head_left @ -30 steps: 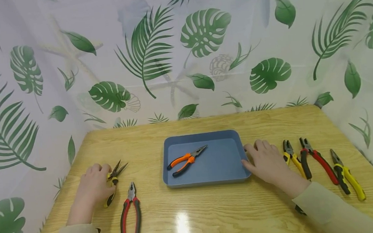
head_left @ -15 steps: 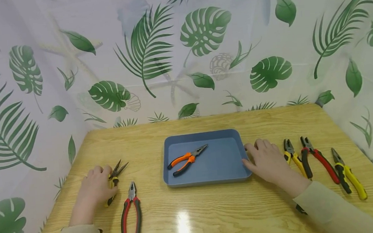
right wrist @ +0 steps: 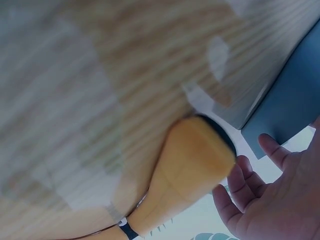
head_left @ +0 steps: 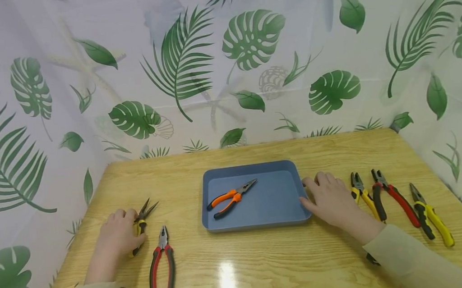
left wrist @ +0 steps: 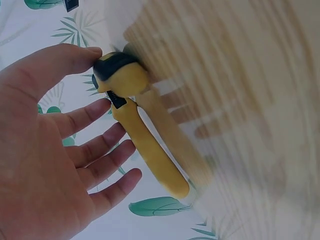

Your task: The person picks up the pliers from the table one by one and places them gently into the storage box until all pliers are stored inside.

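Observation:
My left hand (head_left: pixel 116 236) is over long-nose pliers (head_left: pixel 141 223) with black and yellow handles, on the table's left. In the left wrist view its thumb and fingertips bear on the two sides of the pliers' handles (left wrist: pixel 150 150) in a light pinch. The pliers' steel jaws point away and stand apart; part of the handles is hidden by the hand. My right hand (head_left: pixel 329 199) lies at the right wall of a blue tray (head_left: pixel 258 226), fingers relaxed, touching it. Inside the tray lie orange and black long-nose pliers (head_left: pixel 233 198).
Pliers with red and black handles (head_left: pixel 162 262) lie right of my left hand. Right of my right hand are yellow and black pliers (head_left: pixel 366 196), red and black pliers (head_left: pixel 394 196) and another yellow and black pair (head_left: pixel 431 216). A leaf-patterned cloth (head_left: pixel 209 73) hangs behind the table.
My left hand has shifted very slightly over the pliers, its fingers a little lower. The right hand and tray look the same.

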Available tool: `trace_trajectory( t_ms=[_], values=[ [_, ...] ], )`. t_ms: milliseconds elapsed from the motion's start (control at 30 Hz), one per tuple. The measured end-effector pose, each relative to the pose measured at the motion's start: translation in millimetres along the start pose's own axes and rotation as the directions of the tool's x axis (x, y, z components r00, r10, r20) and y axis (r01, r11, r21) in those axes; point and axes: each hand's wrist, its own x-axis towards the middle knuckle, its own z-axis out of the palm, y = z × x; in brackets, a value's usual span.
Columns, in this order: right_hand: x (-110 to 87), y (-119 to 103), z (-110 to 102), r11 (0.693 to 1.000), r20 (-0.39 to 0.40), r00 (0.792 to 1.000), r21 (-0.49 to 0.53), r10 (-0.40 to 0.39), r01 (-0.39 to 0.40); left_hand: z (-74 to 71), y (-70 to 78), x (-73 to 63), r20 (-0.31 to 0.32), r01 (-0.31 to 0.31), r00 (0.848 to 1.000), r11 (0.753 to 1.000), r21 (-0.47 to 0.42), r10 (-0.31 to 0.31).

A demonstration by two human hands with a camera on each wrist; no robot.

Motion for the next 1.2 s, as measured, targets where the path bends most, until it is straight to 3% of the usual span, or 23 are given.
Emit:
trace_trajectory(
  t_ms=[233,733,1200],
  values=[
    [-0.1,-0.6,0.2,1.000,0.000,1.000,0.004,0.002,-0.002,-0.4,-2.8,-2.0,-0.003,0.011,1.000,1.000,-0.016,-0.011],
    [0.3,-2.3,-0.8,1.000,0.024,1.000,0.022,0.016,-0.017,-3.9,-0.4,-3.5,0.077,0.065,0.995,0.998,-0.015,-0.063],
    [0.3,-1.2,-1.0,1.000,0.019,1.000,0.019,0.009,-0.009,-4.2,-2.4,0.7,0.124,0.076,0.990,0.996,-0.044,-0.070]
  ],
)
